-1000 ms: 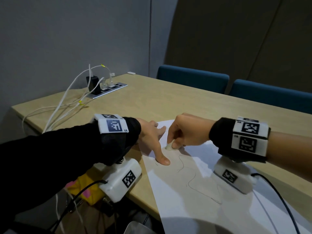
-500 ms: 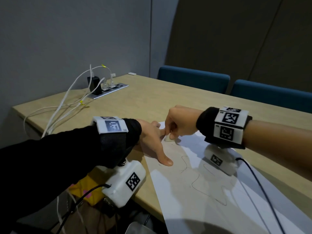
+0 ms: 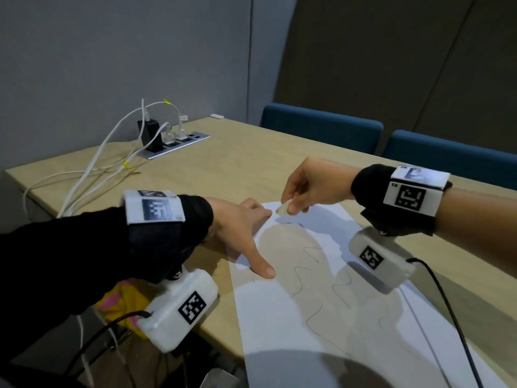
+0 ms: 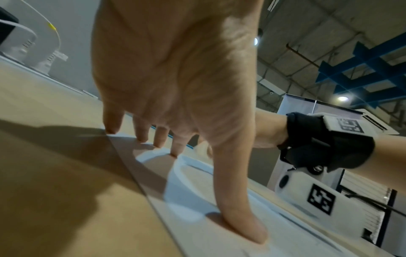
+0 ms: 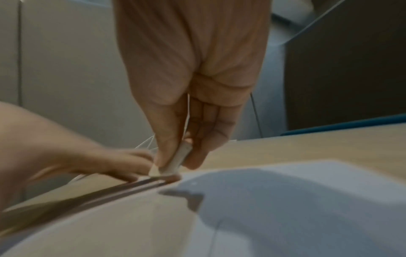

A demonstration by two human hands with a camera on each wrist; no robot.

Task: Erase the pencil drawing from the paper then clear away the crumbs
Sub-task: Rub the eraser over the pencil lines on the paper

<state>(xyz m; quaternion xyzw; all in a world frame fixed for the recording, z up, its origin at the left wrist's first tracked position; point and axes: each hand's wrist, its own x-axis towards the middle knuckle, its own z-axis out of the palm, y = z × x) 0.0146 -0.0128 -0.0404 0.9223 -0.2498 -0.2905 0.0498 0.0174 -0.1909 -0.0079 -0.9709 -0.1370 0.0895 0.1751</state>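
- Head view shows the pencil drawing (image 3: 321, 278), a thin wandering line, running down the middle of the white paper (image 3: 293, 326), which lies on the wooden table (image 3: 251, 163) with its near end hanging past the table's front edge.
- Most of that line looks intact, so I judge the erasing to be at an early stage; no crumbs can be made out on the sheet, though they may simply be too small to show at this sharpness.
- The eraser (image 3: 282, 210), small and pale, sits pinched between thumb and fingers of the right hand (image 3: 310, 189), near the paper's far left corner.
- From the right wrist view the eraser (image 5: 178, 160) points down at the sheet, and its shadow lies apart from it on the paper, so it seems lifted clear rather than rubbing; the blur leaves this uncertain.
- The left hand (image 3: 237, 225) is spread flat, fingers straight, holding nothing: the thumb tip presses the paper beside the drawing's upper end and the fingertips (image 4: 140, 137) rest along the far edge.
- That spread likely pins the sheet so rubbing will not drag or crease it, which matters given the overhang.
- Farther out, a power strip (image 3: 173, 144) with white cables (image 3: 92, 169) lies on the table's far left, and blue chairs (image 3: 321, 130) stand behind.
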